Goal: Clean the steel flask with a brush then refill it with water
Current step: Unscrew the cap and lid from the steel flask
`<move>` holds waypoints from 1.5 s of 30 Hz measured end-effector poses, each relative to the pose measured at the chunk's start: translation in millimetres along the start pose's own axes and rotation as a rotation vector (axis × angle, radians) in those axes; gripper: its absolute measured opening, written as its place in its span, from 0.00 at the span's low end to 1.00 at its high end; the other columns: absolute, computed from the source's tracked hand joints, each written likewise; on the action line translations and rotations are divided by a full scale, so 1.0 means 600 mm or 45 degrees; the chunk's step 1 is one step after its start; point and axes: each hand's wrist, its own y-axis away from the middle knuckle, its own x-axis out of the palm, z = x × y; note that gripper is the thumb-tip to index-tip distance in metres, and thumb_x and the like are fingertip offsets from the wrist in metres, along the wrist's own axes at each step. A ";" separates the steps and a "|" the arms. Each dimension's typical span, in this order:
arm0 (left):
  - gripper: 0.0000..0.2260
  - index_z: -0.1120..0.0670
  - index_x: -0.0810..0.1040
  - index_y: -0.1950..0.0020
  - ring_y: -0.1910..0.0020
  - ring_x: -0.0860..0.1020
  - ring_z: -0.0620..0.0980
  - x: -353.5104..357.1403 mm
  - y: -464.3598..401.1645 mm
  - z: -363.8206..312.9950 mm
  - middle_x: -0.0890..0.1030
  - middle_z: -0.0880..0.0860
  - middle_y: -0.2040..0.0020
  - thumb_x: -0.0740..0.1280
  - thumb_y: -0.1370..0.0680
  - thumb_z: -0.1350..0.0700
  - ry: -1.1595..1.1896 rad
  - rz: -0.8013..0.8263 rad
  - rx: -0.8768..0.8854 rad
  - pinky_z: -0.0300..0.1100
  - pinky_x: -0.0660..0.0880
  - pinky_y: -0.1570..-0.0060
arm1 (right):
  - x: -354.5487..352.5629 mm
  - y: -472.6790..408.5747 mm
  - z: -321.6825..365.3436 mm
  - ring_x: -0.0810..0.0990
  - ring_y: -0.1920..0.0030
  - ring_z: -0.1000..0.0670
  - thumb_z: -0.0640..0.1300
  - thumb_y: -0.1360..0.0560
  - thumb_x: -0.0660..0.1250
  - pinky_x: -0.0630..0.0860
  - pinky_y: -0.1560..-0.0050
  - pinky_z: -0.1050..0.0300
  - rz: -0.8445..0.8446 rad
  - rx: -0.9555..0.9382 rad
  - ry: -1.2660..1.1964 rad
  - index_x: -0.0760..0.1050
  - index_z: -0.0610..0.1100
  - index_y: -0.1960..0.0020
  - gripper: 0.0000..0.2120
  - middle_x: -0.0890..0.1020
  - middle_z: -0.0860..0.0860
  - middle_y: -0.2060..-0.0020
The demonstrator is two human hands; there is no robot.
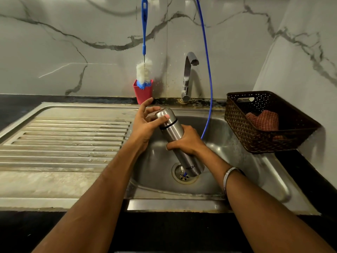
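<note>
A steel flask point(171, 131) with its cap on leans tilted over the sink basin point(237, 152), its base near the drain point(183, 175). My right hand point(188, 140) grips the flask's body at the middle. My left hand point(145, 123) holds the cap end, thumb across the cap and fingers partly spread. A bottle brush point(144, 70) with a blue handle and white bristles stands head down in a red cup point(142, 94) behind the sink, against the wall.
A steel tap point(187, 77) rises behind the basin, no water running. A blue hose point(207, 70) hangs from above into the sink. A ribbed drainboard point(63, 141) lies to the left. A dark basket point(264, 123) with a red cloth sits on the right.
</note>
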 end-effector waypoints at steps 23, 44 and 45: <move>0.26 0.52 0.74 0.29 0.37 0.80 0.51 -0.030 0.001 -0.020 0.81 0.54 0.36 0.72 0.27 0.57 -0.158 0.259 0.038 0.46 0.79 0.42 | -0.003 0.011 0.004 0.82 0.54 0.52 0.54 0.44 0.82 0.84 0.51 0.48 0.039 0.018 0.092 0.73 0.55 0.43 0.33 0.81 0.54 0.53; 0.18 0.48 0.81 0.37 0.51 0.82 0.47 -0.049 0.017 -0.055 0.82 0.50 0.46 0.77 0.26 0.52 -0.721 0.153 0.091 0.33 0.77 0.57 | 0.001 0.020 0.012 0.82 0.52 0.51 0.55 0.45 0.81 0.83 0.49 0.46 0.109 0.000 0.174 0.74 0.56 0.43 0.33 0.81 0.54 0.52; 0.17 0.49 0.81 0.38 0.52 0.81 0.46 -0.050 0.021 -0.063 0.82 0.51 0.47 0.76 0.26 0.52 -0.737 0.084 0.100 0.31 0.76 0.59 | 0.001 0.022 0.013 0.82 0.52 0.51 0.55 0.45 0.81 0.83 0.49 0.46 0.115 -0.003 0.181 0.74 0.56 0.42 0.33 0.81 0.54 0.52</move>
